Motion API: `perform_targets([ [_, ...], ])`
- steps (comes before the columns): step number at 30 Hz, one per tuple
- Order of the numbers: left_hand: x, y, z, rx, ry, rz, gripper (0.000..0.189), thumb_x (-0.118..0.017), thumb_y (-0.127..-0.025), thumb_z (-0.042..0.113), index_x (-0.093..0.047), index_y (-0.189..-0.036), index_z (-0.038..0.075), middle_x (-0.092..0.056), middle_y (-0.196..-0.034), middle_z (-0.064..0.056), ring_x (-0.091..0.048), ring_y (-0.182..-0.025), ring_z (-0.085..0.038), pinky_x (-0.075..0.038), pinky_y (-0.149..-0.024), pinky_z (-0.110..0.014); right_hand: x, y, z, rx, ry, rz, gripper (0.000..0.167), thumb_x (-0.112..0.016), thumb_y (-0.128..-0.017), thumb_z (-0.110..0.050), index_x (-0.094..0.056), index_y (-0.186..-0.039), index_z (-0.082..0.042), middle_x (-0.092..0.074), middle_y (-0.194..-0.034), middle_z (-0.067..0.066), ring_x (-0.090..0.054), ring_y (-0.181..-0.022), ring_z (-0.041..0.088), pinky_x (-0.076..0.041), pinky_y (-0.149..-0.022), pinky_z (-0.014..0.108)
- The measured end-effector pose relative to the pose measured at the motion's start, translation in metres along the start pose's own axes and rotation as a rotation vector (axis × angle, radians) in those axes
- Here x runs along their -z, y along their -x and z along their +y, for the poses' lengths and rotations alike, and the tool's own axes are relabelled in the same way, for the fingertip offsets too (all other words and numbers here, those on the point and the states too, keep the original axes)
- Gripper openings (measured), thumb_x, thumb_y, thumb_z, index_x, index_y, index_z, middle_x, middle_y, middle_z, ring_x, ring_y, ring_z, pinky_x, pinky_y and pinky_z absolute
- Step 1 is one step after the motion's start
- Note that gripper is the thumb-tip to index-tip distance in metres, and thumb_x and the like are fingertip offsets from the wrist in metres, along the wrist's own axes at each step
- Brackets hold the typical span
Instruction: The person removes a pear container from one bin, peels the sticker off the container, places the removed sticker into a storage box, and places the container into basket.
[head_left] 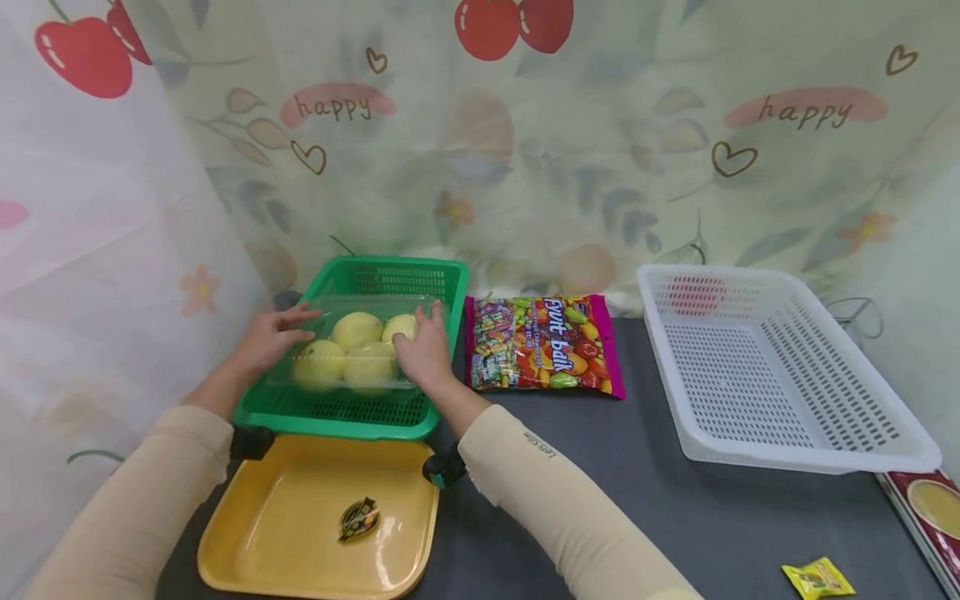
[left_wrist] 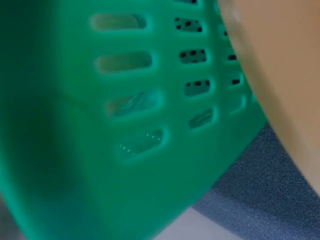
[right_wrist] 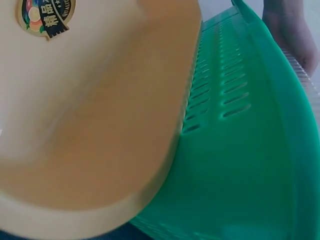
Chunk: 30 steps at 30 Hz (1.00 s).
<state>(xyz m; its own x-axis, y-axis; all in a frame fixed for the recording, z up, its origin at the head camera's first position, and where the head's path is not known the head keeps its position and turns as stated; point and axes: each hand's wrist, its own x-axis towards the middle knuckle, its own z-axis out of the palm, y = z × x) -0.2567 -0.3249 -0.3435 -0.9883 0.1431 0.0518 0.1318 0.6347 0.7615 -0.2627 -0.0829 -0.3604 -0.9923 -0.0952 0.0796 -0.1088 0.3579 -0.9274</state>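
Observation:
Both hands are at a clear plastic box [head_left: 356, 306] holding several round, pale-yellow fruits [head_left: 357, 331]. The box sits within the rim of the green basket [head_left: 345, 427]. My left hand [head_left: 266, 337] grips its left side, thumb and fingers at the edge. At the opposite side, my right hand [head_left: 426, 350] holds the box with its thumb near the front and fingers farther back. The left wrist view shows plastic and pale fruit through slots in the green basket wall [left_wrist: 150, 190]. A hand [right_wrist: 292, 35] appears beyond the basket in the right wrist view.
In front is a yellow tray [head_left: 281, 517] with a black-and-gold label [head_left: 359, 520] in it. A candy bag [head_left: 543, 346] lies right of the green basket. Farther right stand a white basket [head_left: 738, 367], a small yellow packet [head_left: 818, 578] and a dark-red box [head_left: 926, 508].

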Motion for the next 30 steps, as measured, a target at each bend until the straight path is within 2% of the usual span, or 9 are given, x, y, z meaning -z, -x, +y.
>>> perform_targets([
  [4, 0.001, 0.001, 0.002, 0.038, -0.008, 0.008, 0.045, -0.053, -0.092, 0.009, -0.044, -0.134, -0.005, -0.019, -0.152, -0.022, -0.022, -0.136, -0.046, -0.029, -0.106, -0.057, -0.003, 0.002, -0.002, 0.011, 0.041, -0.007, 0.062, -0.054, -0.085, -0.016, -0.034, -0.141, 0.003, -0.008, -0.156, 0.017, -0.017, -0.141, 0.037, -0.024, -0.114, 0.045],
  [15, 0.001, 0.002, 0.000, 0.029, -0.052, 0.029, 0.044, -0.054, -0.090, 0.006, -0.046, -0.132, -0.007, -0.022, -0.151, -0.023, -0.019, -0.137, -0.046, -0.028, -0.107, -0.057, -0.009, 0.003, 0.000, 0.001, 0.137, -0.055, 0.062, -0.049, -0.091, -0.020, -0.027, -0.144, 0.003, -0.002, -0.156, 0.019, -0.010, -0.141, 0.042, -0.014, -0.117, 0.047],
  [17, 0.000, 0.003, 0.001, 0.014, -0.080, 0.047, 0.043, -0.055, -0.088, 0.004, -0.049, -0.129, -0.008, -0.024, -0.149, -0.025, -0.026, -0.134, -0.047, -0.043, -0.096, -0.047, -0.010, 0.003, 0.000, 0.012, 0.187, -0.070, 0.063, -0.049, -0.091, -0.019, -0.025, -0.144, 0.004, -0.002, -0.155, 0.022, -0.010, -0.142, 0.041, -0.014, -0.117, 0.046],
  [19, -0.002, 0.004, 0.001, -0.001, -0.115, 0.049, 0.043, -0.056, -0.087, 0.003, -0.050, -0.128, -0.009, -0.024, -0.149, -0.026, -0.026, -0.134, -0.048, -0.044, -0.088, -0.041, -0.011, 0.003, 0.000, 0.041, 0.276, -0.098, 0.062, -0.049, -0.091, -0.018, -0.026, -0.143, 0.007, -0.006, -0.154, 0.026, -0.012, -0.141, 0.042, -0.015, -0.117, 0.045],
  [21, -0.005, 0.004, 0.001, -0.014, -0.157, 0.038, 0.044, -0.057, -0.085, 0.003, -0.051, -0.127, -0.009, -0.023, -0.149, -0.026, -0.057, -0.108, -0.037, -0.042, -0.066, -0.031, -0.012, 0.003, -0.001, 0.057, 0.331, -0.144, 0.063, -0.049, -0.091, -0.017, -0.024, -0.143, 0.009, -0.006, -0.153, 0.027, -0.024, -0.138, 0.041, -0.027, -0.113, 0.043],
  [22, -0.007, 0.004, 0.000, -0.017, -0.179, 0.030, 0.044, -0.057, -0.085, 0.003, -0.051, -0.126, -0.009, -0.023, -0.149, -0.027, -0.061, -0.086, -0.032, -0.037, -0.059, -0.029, -0.013, 0.004, -0.001, 0.070, 0.359, -0.174, 0.063, -0.049, -0.091, -0.015, -0.024, -0.143, 0.009, -0.007, -0.153, 0.028, -0.027, -0.137, 0.040, -0.030, -0.112, 0.042],
  [26, -0.010, 0.003, -0.002, -0.011, -0.204, -0.033, 0.046, -0.056, -0.087, 0.006, -0.049, -0.129, -0.008, -0.017, -0.151, -0.026, -0.059, -0.087, -0.029, -0.046, -0.070, -0.037, -0.019, 0.009, -0.001, 0.110, 0.452, -0.307, 0.061, -0.046, -0.091, -0.015, -0.024, -0.143, 0.009, -0.008, -0.153, 0.027, -0.028, -0.138, 0.037, -0.030, -0.111, 0.043],
  [28, -0.012, 0.002, -0.003, -0.005, -0.186, -0.060, 0.047, -0.056, -0.089, 0.008, -0.046, -0.131, -0.008, -0.012, -0.153, -0.024, -0.036, -0.128, -0.044, -0.039, -0.095, -0.052, -0.021, 0.009, 0.000, 0.126, 0.510, -0.345, 0.060, -0.045, -0.091, -0.015, -0.027, -0.142, 0.008, -0.012, -0.153, 0.027, -0.017, -0.142, 0.036, -0.018, -0.116, 0.045],
  [30, -0.013, 0.002, -0.006, -0.006, -0.155, -0.092, 0.048, -0.054, -0.090, 0.009, -0.043, -0.134, -0.008, -0.007, -0.154, -0.024, -0.009, -0.139, -0.048, -0.021, -0.107, -0.063, -0.022, 0.006, 0.002, 0.124, 0.531, -0.365, 0.059, -0.045, -0.091, -0.017, -0.028, -0.142, 0.007, -0.014, -0.153, 0.025, -0.014, -0.143, 0.036, -0.014, -0.117, 0.046],
])
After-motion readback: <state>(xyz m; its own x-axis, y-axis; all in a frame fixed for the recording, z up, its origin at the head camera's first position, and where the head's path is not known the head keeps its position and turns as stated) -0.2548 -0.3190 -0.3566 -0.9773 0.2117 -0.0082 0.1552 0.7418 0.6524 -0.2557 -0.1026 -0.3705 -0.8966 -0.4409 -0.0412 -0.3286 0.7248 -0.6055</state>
